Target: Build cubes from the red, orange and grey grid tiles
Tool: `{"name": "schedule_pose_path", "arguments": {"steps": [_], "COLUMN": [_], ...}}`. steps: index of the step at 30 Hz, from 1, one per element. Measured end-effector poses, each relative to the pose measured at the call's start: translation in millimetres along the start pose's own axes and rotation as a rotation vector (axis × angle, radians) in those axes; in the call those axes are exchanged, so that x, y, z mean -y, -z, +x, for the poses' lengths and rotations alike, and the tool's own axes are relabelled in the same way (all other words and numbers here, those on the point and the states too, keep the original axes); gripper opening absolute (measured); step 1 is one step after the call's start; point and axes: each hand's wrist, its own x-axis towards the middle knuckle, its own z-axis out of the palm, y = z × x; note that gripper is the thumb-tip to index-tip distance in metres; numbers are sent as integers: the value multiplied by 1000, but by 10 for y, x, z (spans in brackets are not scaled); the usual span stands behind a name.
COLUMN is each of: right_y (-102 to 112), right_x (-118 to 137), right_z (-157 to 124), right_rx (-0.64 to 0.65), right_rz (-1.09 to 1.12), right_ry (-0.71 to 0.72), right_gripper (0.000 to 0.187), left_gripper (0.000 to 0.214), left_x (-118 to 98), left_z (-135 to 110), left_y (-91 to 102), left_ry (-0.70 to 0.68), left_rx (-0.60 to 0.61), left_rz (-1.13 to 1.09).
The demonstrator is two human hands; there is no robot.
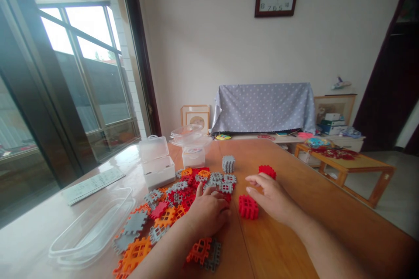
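Observation:
My left hand (211,209) rests on a loose pile of plastic interlocking tiles in red, grey and orange, its fingers spread forward and touching red tiles (190,201). Some of its fingertips are hidden among the pieces. Held just above the table, my right hand (270,194) has fingers apart and nothing between them. Close to its thumb side stands a stack of red tiles (248,207). Another red stack (267,171) sits behind the right hand, partly covered by it. Farther back is an upright stack of grey tiles (228,164). Orange tiles (137,250) lie at the pile's near left.
Left of the pile are an empty clear plastic tub (93,226), an open white box (159,173) and printed sheets (94,185). More clear containers (194,157) stand at the table's back. A low wooden table (366,168) is off to the right.

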Motion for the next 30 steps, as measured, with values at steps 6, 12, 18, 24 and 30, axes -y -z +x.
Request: {"name": "schedule_pose_path", "arguments": {"steps": [6,12,18,24,30], "right_y": [5,2,-15,-25,-25], "right_x": [31,42,25,25,27], "right_z": [5,16,12,10,12], "right_rx": [11,5,-1,-5,1], "right_rz": [13,25,41,44,41], "right_ry": [-8,-2,3,-7,2], "right_gripper": [26,28,29,28,28], "left_gripper": [27,27,27,29,34], "left_x": [35,76,107,58,54], "left_z": [16,31,21,-11,-7], "left_y": [9,34,86,12,-23], "left_ry": [52,86,136,40,46], "left_rx": [-3,-37,-66,-13,6], "left_rz": [13,6,1,-58,-58]}}
